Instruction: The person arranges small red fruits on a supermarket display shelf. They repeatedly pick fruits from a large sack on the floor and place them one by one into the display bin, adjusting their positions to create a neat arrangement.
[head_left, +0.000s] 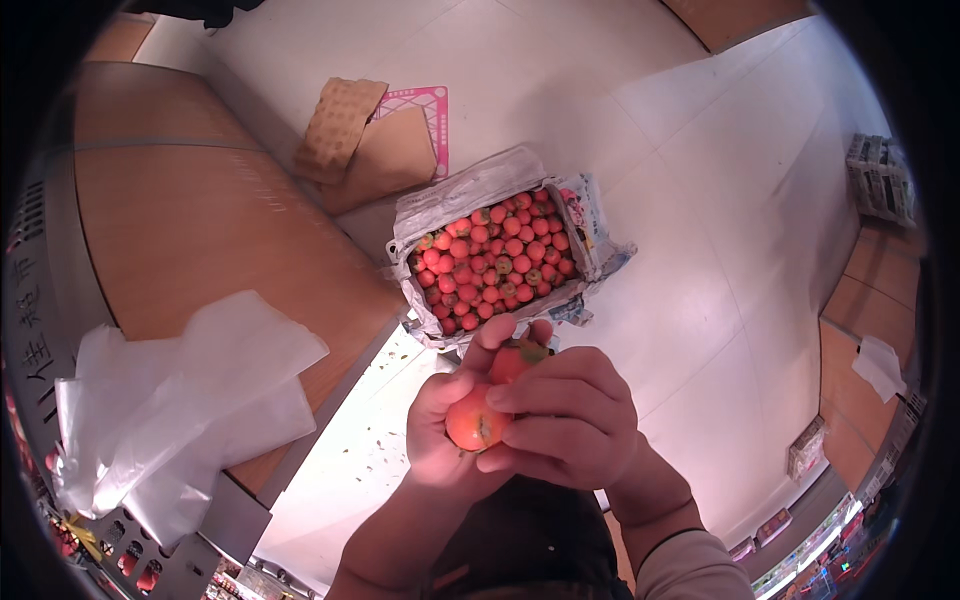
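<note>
Two orange-red persimmons are held together in front of my body. My left hand (439, 431) cups the lower persimmon (474, 426), which has a pale crack-like mark on its skin. Farther out, the upper persimmon (511, 363) shows a green calyx and lies between the fingers of both hands. My right hand (574, 416) curls over from the right, its fingertips pressed on the lower fruit. Beyond my hands stands a crate lined with newspaper (469, 196), filled with several layers of small persimmons (491, 262).
Clear plastic bags (202, 397) lie on the wooden counter (202, 225) at left. A pink plastic crate (442, 127) with cardboard (390, 157) and a moulded packing sheet (341, 124) sits on the floor (675, 225). Leaf scraps (375, 442) litter the floor. Wooden shelving (855, 375) lines the right.
</note>
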